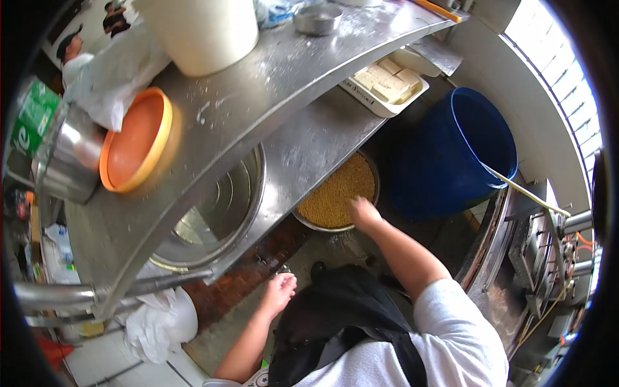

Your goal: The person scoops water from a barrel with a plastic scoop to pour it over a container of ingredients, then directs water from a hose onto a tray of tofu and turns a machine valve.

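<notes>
A round metal pan (332, 197) full of yellow-brown grains stands low, beside the edge of the lower steel shelf. My right hand (363, 213) is at the right rim of the grains, fingers pointing down and bunched; what they hold, if anything, is too small to make out. Away to the lower left, above the floor, my left hand (281, 291) has its fingers curled, with a small shiny thing at the fingertips that I cannot name. A black apron (335, 316) covers my front.
The steel table (238, 103) carries a white bucket (203, 32), an orange bowl (135, 142) and a metal bowl (317, 19). Below are a large metal basin (225, 206) and a tray of white blocks (387, 84). A blue barrel (445, 155) stands right. Two people are upper left.
</notes>
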A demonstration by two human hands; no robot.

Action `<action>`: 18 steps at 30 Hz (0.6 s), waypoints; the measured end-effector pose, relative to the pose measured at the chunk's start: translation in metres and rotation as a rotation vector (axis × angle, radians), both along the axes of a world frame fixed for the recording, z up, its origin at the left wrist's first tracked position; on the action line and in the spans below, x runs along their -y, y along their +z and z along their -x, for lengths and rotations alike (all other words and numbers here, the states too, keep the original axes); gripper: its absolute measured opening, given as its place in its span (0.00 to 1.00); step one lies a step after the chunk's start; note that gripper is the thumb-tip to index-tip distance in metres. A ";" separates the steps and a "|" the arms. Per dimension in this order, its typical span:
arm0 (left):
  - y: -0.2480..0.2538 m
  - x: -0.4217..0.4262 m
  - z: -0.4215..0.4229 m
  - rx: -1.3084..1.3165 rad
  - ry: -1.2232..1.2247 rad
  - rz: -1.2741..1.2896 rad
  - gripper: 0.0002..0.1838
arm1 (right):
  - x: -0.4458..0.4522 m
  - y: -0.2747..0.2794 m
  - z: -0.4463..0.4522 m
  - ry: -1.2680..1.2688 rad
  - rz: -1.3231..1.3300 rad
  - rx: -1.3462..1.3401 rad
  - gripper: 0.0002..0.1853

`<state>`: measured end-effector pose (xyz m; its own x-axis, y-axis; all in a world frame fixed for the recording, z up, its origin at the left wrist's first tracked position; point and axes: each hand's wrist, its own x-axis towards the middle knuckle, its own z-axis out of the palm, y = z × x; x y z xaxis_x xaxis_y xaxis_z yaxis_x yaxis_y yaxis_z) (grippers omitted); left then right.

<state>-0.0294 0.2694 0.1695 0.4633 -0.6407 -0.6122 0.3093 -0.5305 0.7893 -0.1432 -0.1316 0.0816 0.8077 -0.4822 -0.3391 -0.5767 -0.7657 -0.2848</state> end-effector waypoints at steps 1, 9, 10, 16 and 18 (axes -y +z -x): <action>-0.006 0.011 -0.005 0.066 -0.072 0.029 0.18 | -0.015 -0.041 0.062 0.034 0.094 0.056 0.27; -0.003 0.116 -0.003 0.371 -0.501 0.082 0.15 | -0.217 -0.097 0.465 -0.490 -0.370 -0.517 0.14; 0.001 0.126 0.007 0.331 -0.524 0.067 0.17 | -0.244 -0.080 0.486 -0.577 -0.376 -0.499 0.14; 0.034 0.173 0.131 0.257 -0.857 0.050 0.16 | -0.415 -0.009 0.598 -1.519 -0.410 -0.139 0.13; 0.041 0.179 0.192 0.243 -0.970 0.044 0.14 | -0.491 -0.050 0.639 -1.639 -0.410 0.008 0.14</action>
<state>-0.2213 0.0902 0.2106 -0.1625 -0.8277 -0.5371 -0.4143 -0.4368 0.7985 -0.7818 0.3596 0.0314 -0.4157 -0.6421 -0.6441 -0.6301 0.7140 -0.3052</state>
